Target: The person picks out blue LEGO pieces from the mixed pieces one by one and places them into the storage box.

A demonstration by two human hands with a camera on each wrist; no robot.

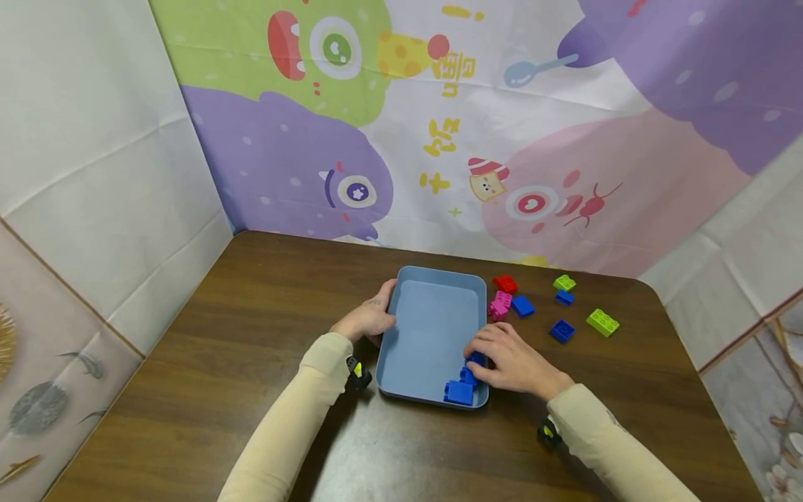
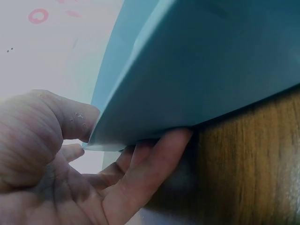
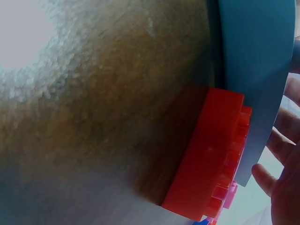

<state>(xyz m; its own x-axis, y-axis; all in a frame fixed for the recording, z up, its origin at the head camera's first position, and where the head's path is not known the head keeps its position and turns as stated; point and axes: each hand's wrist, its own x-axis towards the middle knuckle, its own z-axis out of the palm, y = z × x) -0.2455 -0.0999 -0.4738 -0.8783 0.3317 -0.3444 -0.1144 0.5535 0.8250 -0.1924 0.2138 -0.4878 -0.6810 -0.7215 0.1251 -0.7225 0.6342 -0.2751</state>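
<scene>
A blue-grey tray (image 1: 429,321) lies on the table. My left hand (image 1: 366,318) grips its left side; in the left wrist view the thumb is at the rim of the tray (image 2: 187,65) and the fingers reach under its edge. Inside the right wall, my right hand (image 1: 511,355) pinches a blue toy brick (image 1: 477,359) between thumb and fingers, which partly cover it. Next to it are a small blue brick (image 1: 467,376) and a larger blue brick (image 1: 459,392) in the near right corner. The right wrist view shows only the fingers (image 3: 281,145) at its edge.
Right of the tray lie a red brick (image 1: 505,284), pink bricks (image 1: 500,305), blue bricks (image 1: 523,306) and two lime green bricks (image 1: 603,322). The wooden table (image 1: 270,279) meets a cartoon-printed cloth (image 1: 439,139) at the back.
</scene>
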